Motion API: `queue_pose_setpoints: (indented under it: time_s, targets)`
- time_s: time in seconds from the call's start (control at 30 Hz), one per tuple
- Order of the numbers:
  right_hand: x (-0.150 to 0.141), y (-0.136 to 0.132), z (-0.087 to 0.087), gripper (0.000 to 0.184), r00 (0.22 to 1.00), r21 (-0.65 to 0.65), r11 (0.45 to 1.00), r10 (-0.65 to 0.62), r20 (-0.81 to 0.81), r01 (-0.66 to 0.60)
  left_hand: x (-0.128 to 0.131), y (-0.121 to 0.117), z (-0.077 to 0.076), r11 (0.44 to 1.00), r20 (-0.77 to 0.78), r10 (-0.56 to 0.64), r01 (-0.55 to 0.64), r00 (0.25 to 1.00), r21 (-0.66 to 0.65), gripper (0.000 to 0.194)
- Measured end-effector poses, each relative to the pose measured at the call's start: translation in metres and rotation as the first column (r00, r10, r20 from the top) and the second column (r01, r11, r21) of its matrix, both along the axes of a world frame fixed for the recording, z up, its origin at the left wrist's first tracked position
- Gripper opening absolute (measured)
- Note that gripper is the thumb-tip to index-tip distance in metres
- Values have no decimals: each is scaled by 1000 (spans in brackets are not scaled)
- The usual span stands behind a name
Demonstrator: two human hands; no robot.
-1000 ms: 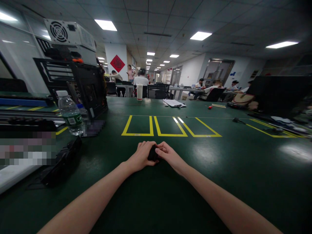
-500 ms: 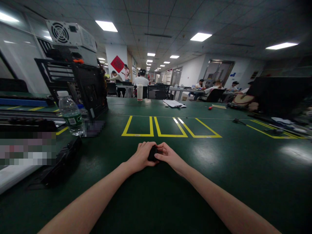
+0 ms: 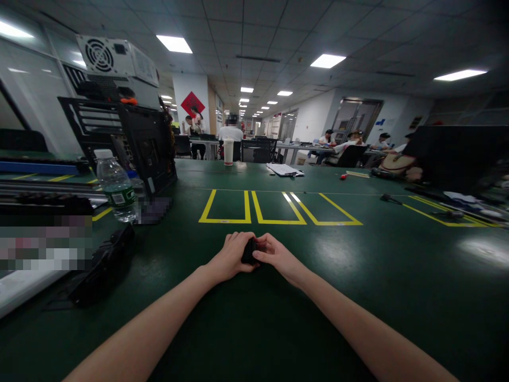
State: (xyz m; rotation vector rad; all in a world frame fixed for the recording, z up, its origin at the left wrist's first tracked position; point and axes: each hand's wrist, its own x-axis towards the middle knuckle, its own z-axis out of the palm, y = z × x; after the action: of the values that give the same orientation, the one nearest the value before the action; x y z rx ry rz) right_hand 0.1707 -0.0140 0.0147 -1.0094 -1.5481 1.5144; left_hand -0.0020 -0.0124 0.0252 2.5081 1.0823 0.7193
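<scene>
We see left hand (image 3: 230, 260) in from seven o'clock, fingers (image 3: 237, 237) curled round black object (image 3: 248, 253); right hand (image 3: 281, 261), from five, fingertips (image 3: 258, 255) seemingly pinching it.

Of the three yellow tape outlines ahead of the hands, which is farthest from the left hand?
The rightmost outline; the middle outline and the leftmost outline both lie nearer the left hand.
</scene>
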Motion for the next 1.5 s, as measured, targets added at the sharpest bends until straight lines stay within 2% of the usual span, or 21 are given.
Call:
queue_pose_setpoints:
  time_s: [0.17, 0.37, 0.6, 0.77, 0.93, 1.03, 1.2, 1.33, 1.5]
  targets:
    - [-4, -5, 5, 24, 998, -9, 998, -62, -2, 62, 0, -1, 1, 1000, 2, 7, -7, 1000, -13, 49]
    - [-7, 0, -2, 27, 994, -31, 994, -105, 16, 105, 1, 0, 1, 1000, 1, 2, -2, 1000, 9, 49]
    - [-2, 1, -1, 32, 999, 2, 1000, -5, -42, 5, 1, 0, 0, 1000, -4, 16, -16, 1000, 27, 50]
    - [-5, -3, 0, 24, 997, 12, 997, -70, -29, 70, 1, 0, 1, 1000, 5, 9, -9, 1000, 15, 49]
    - [-6, 3, -8, 28, 995, 4, 995, -98, 13, 97, 1, 1, 0, 1000, 4, 18, -18, 1000, 0, 49]
    - [-3, 4, -8, 29, 996, -1, 996, -84, 28, 84, 1, 0, 0, 1000, 4, 7, -7, 1000, 4, 49]
    - [-1, -1, 1, 29, 1000, 0, 1000, -4, 1, 4, 0, 0, -1, 1000, 6, -5, 5, 1000, 8, 48]
    - [-3, -5, 4, 26, 999, -3, 999, -51, 4, 51, 0, 1, -1, 1000, 5, -7, 7, 1000, 12, 48]
    - [-7, 0, -3, 28, 997, 23, 996, -80, -20, 81, 1, 3, -5, 999, -3, 6, -6, 1000, 46, 53]
